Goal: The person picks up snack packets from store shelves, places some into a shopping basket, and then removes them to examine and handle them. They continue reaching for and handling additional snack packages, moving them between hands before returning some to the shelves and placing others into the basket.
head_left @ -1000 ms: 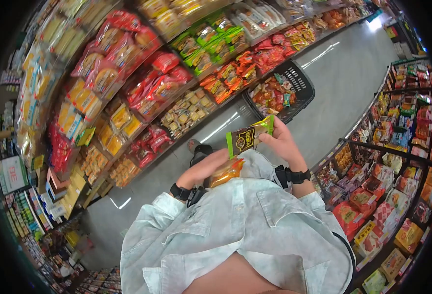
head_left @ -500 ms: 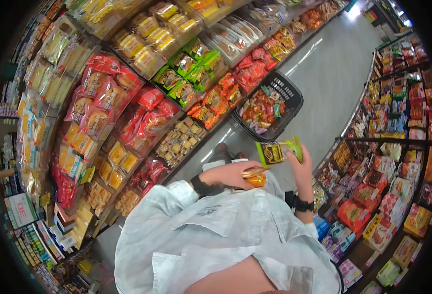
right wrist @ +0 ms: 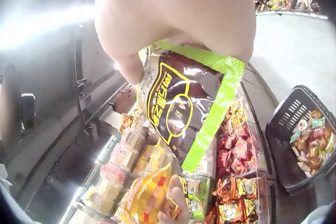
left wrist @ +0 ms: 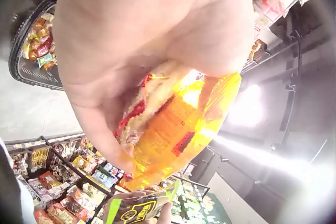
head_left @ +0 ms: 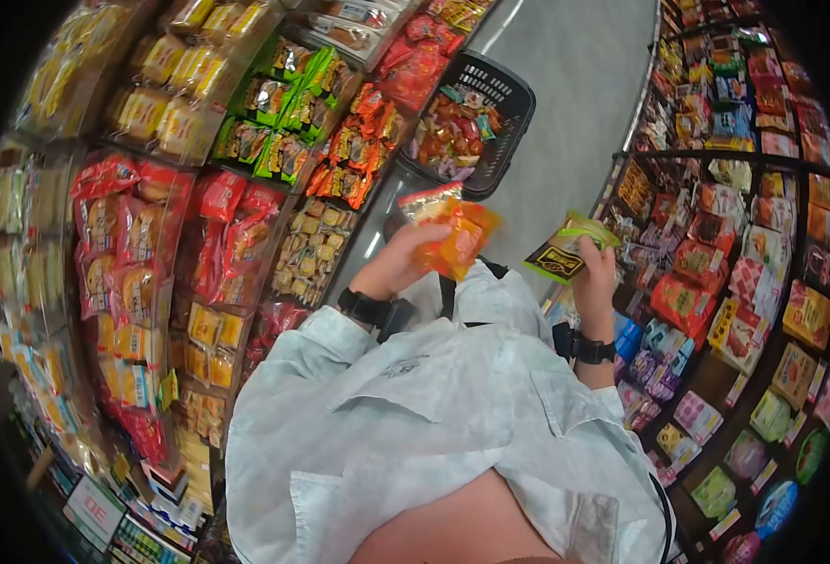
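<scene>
My left hand (head_left: pixel 398 259) grips a shiny orange packet (head_left: pixel 462 242) in front of my shirt. Its clear wrapping has red trim, and in the left wrist view it bulges out between thumb and fingers, a pale part tucked under the palm. To the right, my right hand (head_left: pixel 597 280) pinches a dark brown snack packet (head_left: pixel 554 260) with bright green ends and yellow lettering. The right wrist view shows this packet's printed face (right wrist: pixel 181 100) hanging below the fingers. A gap separates the two packets in the head view.
Beyond my hands, a black shopping basket (head_left: pixel 518 105) stands on the grey floor (head_left: pixel 584 85), holding many small wrapped snacks (head_left: pixel 452 136). Shelves on the left carry red bread bags (head_left: pixel 118 235) and green packets (head_left: pixel 292 108). Another packed display (head_left: pixel 706 273) lines the right side.
My left hand has lifted the orange packet from low at the shirt, up and forward. The right hand has moved right with the green-ended packet. The view has turned, shifting the basket left.
</scene>
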